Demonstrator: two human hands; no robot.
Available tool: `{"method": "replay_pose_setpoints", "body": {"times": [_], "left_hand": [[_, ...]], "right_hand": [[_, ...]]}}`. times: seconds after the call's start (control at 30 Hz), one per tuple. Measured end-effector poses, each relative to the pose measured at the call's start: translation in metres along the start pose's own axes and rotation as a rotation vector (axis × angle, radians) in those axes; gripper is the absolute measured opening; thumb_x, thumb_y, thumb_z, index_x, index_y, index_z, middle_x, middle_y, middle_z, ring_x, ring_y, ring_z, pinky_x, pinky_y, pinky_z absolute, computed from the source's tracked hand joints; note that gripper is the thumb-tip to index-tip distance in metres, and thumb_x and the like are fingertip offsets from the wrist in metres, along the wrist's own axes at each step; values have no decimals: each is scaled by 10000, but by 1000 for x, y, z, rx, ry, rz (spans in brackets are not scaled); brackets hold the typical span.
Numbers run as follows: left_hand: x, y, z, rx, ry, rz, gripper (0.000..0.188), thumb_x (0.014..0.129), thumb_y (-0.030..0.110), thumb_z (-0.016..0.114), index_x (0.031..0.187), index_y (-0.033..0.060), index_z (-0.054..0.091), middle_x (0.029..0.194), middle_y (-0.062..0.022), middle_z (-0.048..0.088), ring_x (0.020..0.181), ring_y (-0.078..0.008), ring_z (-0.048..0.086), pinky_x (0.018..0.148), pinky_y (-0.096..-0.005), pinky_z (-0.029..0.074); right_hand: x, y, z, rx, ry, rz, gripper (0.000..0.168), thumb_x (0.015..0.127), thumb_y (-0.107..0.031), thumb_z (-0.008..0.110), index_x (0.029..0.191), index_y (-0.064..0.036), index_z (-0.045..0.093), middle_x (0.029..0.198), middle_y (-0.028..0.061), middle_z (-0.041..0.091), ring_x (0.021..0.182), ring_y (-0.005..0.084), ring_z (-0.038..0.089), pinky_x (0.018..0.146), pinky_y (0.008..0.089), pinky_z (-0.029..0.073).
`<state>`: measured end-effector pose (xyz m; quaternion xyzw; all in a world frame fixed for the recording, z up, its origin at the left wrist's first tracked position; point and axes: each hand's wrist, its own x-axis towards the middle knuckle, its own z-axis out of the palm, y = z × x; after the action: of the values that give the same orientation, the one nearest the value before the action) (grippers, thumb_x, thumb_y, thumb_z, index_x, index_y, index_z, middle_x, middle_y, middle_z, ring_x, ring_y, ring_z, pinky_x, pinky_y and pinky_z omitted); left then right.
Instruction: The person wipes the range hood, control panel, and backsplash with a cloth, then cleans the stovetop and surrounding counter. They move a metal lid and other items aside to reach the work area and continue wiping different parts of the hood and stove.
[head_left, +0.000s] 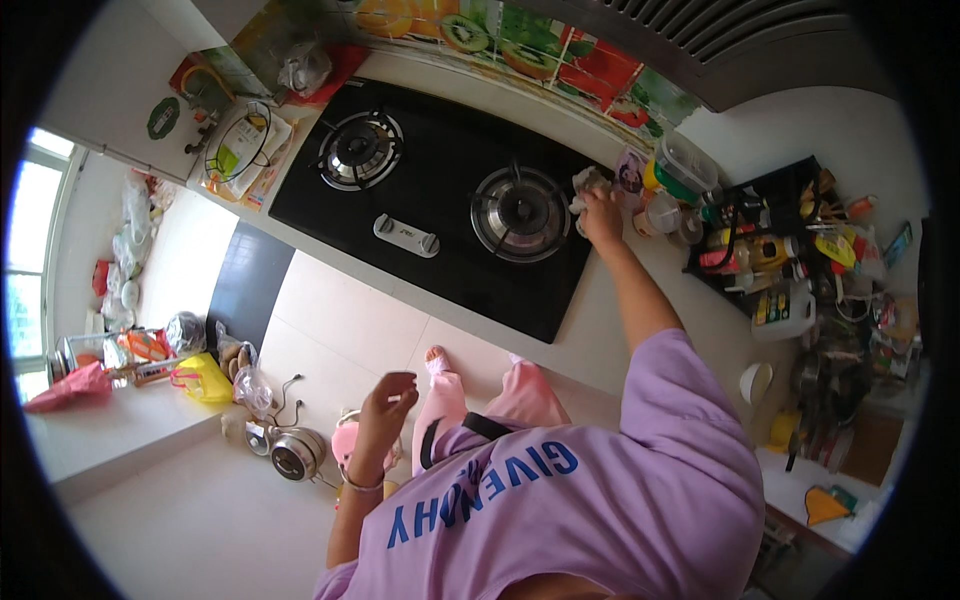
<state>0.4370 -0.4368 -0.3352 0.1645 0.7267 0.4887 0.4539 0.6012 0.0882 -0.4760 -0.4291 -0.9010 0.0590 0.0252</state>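
My right hand (602, 215) grips a crumpled greyish cloth (589, 180) at the right edge of a black glass gas hob (442, 176). Just left of it is the hob's right burner (521, 214); the left burner (361, 150) lies farther off. Two knobs sit on a pale control panel (406, 235) at the hob's front. My left hand (393, 397) hangs in the air in front of the counter, its fingers loosely curled with a gap to the thumb. I see nothing in it.
Plastic tubs (685, 165) and a small clear cup (662, 214) stand close to my right hand. Beyond them is a black rack (739, 247) of bottles. A wire rack (238, 142) sits left of the hob. A metal pot (298, 454) is at lower left, with a power cord nearby.
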Motion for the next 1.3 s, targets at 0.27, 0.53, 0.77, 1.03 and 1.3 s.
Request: {"method": "replay_pose_setpoints", "body": {"times": [0.27, 0.53, 0.77, 1.03, 1.3], "left_hand": [[57, 26, -67, 239, -81, 182, 268, 939, 93, 704, 1201, 45, 671, 1051, -104, 732, 935, -183, 719, 785, -309, 589], [73, 37, -77, 314, -226, 215, 270, 921, 87, 715, 1184, 43, 673, 1026, -103, 737, 917, -177, 723, 794, -321, 594], [79, 45, -91, 330, -241, 205, 292, 914, 24, 707, 1203, 39, 667, 1031, -83, 743, 927, -157, 718, 788, -295, 575], [98, 31, -92, 320, -230, 230, 272, 913, 68, 716, 1182, 48, 679, 993, -102, 745, 912, -178, 729, 778, -309, 587], [118, 49, -84, 301, -140, 182, 261, 924, 77, 710, 1182, 42, 689, 1011, -81, 748, 928, -159, 714, 812, -299, 565]], "right_hand": [[-153, -75, 33, 56, 186, 167, 425, 788, -84, 726, 1212, -118, 706, 1254, 70, 614, 1177, 387, 553, 1016, 478, 481], [-214, -216, 44, 293, 254, 75, 559, 745, -77, 767, 1293, -125, 665, 1282, 61, 617, 1179, 381, 548, 1038, 470, 471], [-213, -200, -8, 502, 409, 204, 531, 794, -59, 691, 1316, -140, 648, 1207, 122, 619, 1122, 362, 559, 973, 458, 499], [-211, -243, 55, 351, 223, 158, 615, 701, -88, 823, 1288, -142, 650, 1296, 117, 536, 1235, 374, 508, 1060, 472, 458], [-123, -231, -65, 1210, 88, 31, 516, 795, -17, 714, 1295, -135, 670, 1201, 69, 635, 1123, 215, 627, 951, 332, 527]]}}
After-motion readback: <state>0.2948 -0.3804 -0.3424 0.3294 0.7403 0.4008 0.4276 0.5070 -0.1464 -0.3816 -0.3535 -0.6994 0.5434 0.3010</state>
